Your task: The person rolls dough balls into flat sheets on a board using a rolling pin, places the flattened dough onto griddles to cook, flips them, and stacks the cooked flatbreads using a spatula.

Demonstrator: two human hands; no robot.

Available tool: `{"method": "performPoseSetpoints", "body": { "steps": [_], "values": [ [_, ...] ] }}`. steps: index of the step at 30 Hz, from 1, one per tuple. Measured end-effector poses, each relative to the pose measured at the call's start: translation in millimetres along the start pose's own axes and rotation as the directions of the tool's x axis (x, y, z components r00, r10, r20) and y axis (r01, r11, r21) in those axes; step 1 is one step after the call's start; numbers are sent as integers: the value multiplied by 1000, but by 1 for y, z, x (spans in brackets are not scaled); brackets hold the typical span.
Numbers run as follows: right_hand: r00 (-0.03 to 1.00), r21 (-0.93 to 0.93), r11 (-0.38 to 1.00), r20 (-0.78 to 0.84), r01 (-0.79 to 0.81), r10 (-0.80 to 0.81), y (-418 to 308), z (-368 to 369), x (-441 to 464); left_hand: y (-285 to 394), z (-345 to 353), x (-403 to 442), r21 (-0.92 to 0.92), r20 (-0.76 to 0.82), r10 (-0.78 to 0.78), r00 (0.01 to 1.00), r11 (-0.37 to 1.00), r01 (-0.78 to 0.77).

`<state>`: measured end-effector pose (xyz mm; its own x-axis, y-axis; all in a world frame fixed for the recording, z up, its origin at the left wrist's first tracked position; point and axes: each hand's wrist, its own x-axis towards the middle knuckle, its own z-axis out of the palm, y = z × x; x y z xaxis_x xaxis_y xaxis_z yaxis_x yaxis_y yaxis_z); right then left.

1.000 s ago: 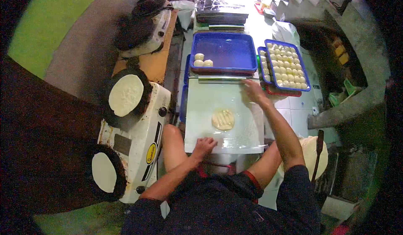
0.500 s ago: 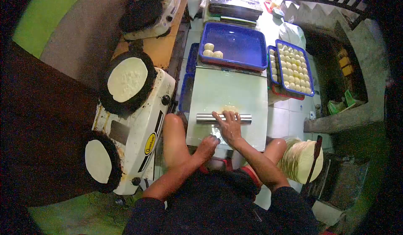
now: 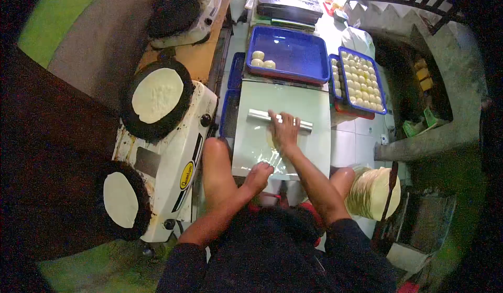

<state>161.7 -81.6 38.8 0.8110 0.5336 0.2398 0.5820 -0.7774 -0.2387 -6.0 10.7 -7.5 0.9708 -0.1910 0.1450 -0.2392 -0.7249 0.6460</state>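
Observation:
My right hand lies over a steel rolling pin, fingers curled across its middle. The pin rests slightly slanted on a pale rolling board. Between the pin and me is a thin, pale sheet of dough, hard to tell from the wet, shiny board and partly covered by my right hand. My left hand is closed at the board's near edge, beside a glossy patch; whether its fingers pinch the dough edge is hidden.
Beyond the board, a blue tray holds several dough balls. A fuller blue tray stands to its right. At left, a white stove carries two black griddles with flat dough rounds. A stack of flatbreads sits by my right knee.
My right hand has pushed the rolling pin away from me across the board, and the pin now slants. My left hand stays closed near the board's near edge.

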Motion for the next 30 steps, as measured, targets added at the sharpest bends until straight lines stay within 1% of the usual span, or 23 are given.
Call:
{"method": "performPoseSetpoints", "body": {
  "steps": [1, 3, 5, 6, 7, 8, 9, 12, 13, 14, 16, 17, 18, 20, 22, 23, 25, 26, 27, 30],
  "values": [
    [999, 7, 999, -29, -42, 42, 2, 1, 24, 5, -6, 2, 3, -10, -16, 1000, 1000, 16],
    [994, -3, 996, -63, -85, 85, 6, 10, 34, 1, -4, 3, -7, -6, -24, 1000, 1000, 24],
    [996, -43, 999, -82, -33, 30, 8, 21, 1, -5, 2, 2, -34, -22, -25, 999, 999, 24],
    [997, -49, 999, -71, -19, 15, 5, 21, -20, -8, 8, 3, -58, -46, -25, 999, 998, 22],
    [998, -55, 998, -60, -4, 1, 2, 20, -41, -10, 13, 3, -44, -49, -29, 998, 999, 27],
    [999, -40, 999, -29, -15, 13, -7, 12, -56, -8, 11, 4, -51, -55, -34, 998, 998, 31],
    [998, 13, 999, 43, -49, 48, -13, -4, -56, -3, 6, 4, -58, -56, -38, 998, 998, 35],
    [994, 1, 998, -84, -64, 64, -1, 4, -7, 2, -2, 2, -71, -48, -41, 998, 997, 38],
    [991, 30, 994, -90, -102, 104, -1, 3, 10, 2, -3, 3, -74, -48, -34, 998, 997, 31],
    [988, 22, 988, -15, -155, 156, -3, -1, 23, 2, -2, 3, -61, -7, -53, 999, 997, 52],
    [981, -24, 986, -103, -166, 163, 3, 9, 25, 0, -2, 4, -22, 63, -83, 995, 996, 85],
    [979, 65, 983, -104, -169, 175, 7, 14, 22, 1, 0, 3, 26, 16, -87, 996, 996, 86],
    [978, 150, 974, -98, -170, 186, 9, 15, 15, -2, 3, 4, 12, -7, -64, 998, 998, 64],
    [981, 302, 934, 12, -188, 194, 17, 14, 7, -5, 7, 1, -29, -32, -27, 999, 999, 26],
    [968, 435, 870, 194, -232, 161, 21, 10, 6, -8, 6, 1, -10, 1, -10, 1000, 1000, 10],
    [952, 285, 932, 269, -224, 146, 10, -14, -1, -7, 5, 0, -5, 12, -4, 1000, 1000, 4],
    [990, 100, 986, 60, -133, 127, 9, 9, -7, -6, 1, 1, 26, 48, -5, 999, 1000, 3],
    [994, -2, 995, -45, -98, 98, 4, 8, -5, -6, 2, 2, 52, 73, -13, 997, 999, 9],
    [978, 89, 978, -65, -190, 196, 2, 5, -8, -8, 1, 4, 79, 97, -24, 995, 997, 16],
    [930, 149, 918, 31, -366, 366, 3, -7, -7, -8, 5, 1, 35, 61, -58, 996, 998, 56]
  ]
}}
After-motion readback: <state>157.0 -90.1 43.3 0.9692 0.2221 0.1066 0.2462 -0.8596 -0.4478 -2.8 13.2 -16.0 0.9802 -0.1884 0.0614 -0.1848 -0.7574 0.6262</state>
